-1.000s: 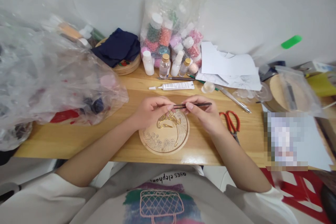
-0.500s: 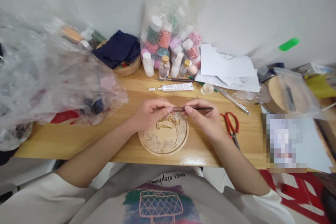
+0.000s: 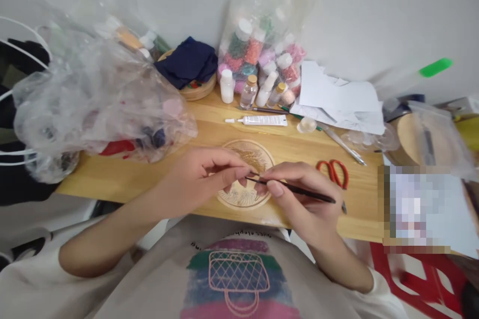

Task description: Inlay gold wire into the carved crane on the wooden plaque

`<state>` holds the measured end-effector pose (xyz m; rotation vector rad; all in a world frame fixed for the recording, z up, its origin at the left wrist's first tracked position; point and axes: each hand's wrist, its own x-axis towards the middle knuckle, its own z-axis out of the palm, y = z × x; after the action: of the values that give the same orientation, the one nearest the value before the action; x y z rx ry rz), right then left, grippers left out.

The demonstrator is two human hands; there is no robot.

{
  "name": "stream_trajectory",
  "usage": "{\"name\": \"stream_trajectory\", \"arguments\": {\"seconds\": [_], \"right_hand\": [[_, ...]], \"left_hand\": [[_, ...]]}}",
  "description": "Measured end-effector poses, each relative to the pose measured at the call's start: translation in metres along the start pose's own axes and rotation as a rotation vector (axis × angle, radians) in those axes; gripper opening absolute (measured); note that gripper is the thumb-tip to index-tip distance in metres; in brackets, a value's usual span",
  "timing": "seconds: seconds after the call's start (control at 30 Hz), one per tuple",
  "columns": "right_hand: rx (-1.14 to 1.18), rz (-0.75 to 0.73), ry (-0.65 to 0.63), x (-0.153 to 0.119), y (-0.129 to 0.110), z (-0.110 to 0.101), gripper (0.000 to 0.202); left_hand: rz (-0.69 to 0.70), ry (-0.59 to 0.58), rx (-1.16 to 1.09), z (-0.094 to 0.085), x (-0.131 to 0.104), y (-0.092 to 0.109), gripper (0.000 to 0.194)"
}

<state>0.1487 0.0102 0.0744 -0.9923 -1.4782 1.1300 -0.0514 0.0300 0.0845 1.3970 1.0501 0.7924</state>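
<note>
Bench (image 3: 157, 174), wood-grained surface. It directly bears the round engraved board (image 3: 245, 200), red-handled pliers (image 3: 339, 172), white tube (image 3: 265, 120), capped bottles (image 3: 248, 92) and silver pen (image 3: 346, 146). White papers (image 3: 337, 95) and a clear plastic bag (image 3: 112, 104) also rest on it.

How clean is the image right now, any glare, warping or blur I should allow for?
Head view: soft, even light; glints on the clear bag; the right-hand edge looks stretched and smeared; fine detail at the fingers of both hands is soft; a pixelated block hides part of the papers at right.
</note>
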Motion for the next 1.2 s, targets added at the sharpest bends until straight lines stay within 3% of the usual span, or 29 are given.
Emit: {"name": "stream_trajectory", "arguments": {"seconds": [0.33,0.53,0.9,1.2], "right_hand": [[0.284,0.137,0.034,-0.033,0.009,0.042,0.012],[0.432,0.165,0.029,-0.047,0.014,0.059,0.009],[0.291,0.107,0.030,-0.055,0.005,0.063,0.014],[0.267,0.115,0.037,-0.050,0.008,0.067,0.014]], "left_hand": [[-0.092,0.059,0.174,-0.010,-0.057,-0.001,0.018],[-0.078,0.070,0.073,-0.011,-0.078,-0.009,0.018],[0.013,0.099,0.260,-0.012,-0.086,-0.010,0.020],[0.092,0.110,0.276,-0.019,-0.079,-0.016,0.018]]}}
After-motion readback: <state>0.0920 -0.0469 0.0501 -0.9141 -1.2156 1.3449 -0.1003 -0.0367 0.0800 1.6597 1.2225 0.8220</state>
